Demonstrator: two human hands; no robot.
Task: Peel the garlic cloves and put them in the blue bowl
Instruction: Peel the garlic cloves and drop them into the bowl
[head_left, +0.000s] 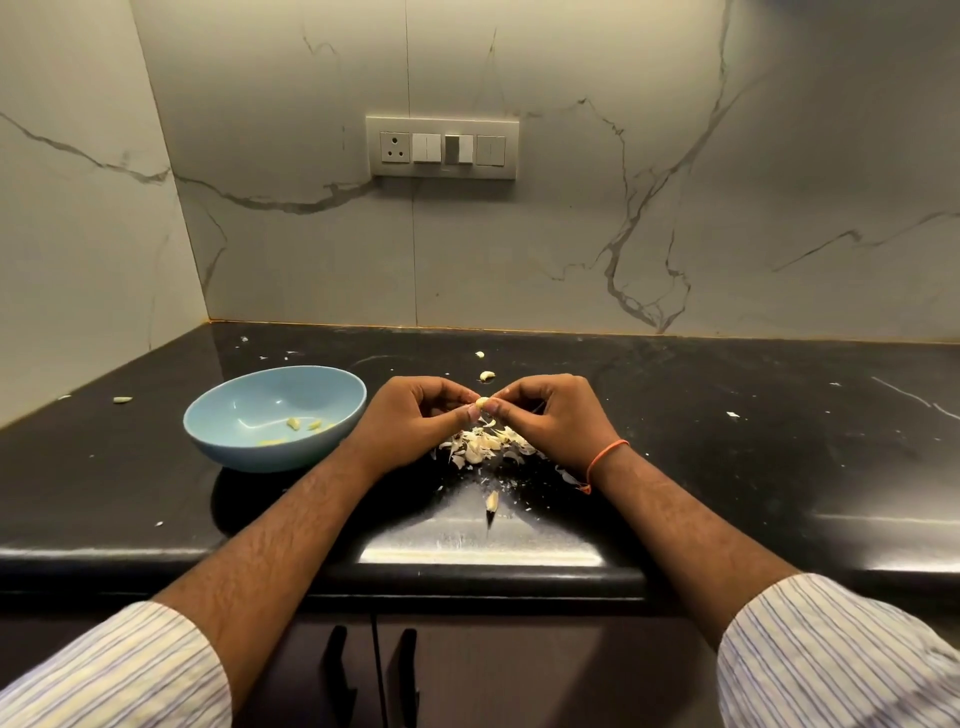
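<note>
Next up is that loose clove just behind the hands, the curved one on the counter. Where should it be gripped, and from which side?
Pinch the curved clove across its narrow middle with thumb and forefinger, coming straight down from above. It lies flat on the black counter, so there is likely no room to get under it. The right hand is nearest, but both hands now pinch another clove.

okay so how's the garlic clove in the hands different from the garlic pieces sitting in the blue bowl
The garlic clove is pinched between the fingertips of the left hand and right hand, above the peel pile; the garlic pieces lie loose inside the blue bowl. The clove is one item; the pieces are several. The clove sits over the counter's middle; the pieces are left of it. Both look pale yellow.
</note>
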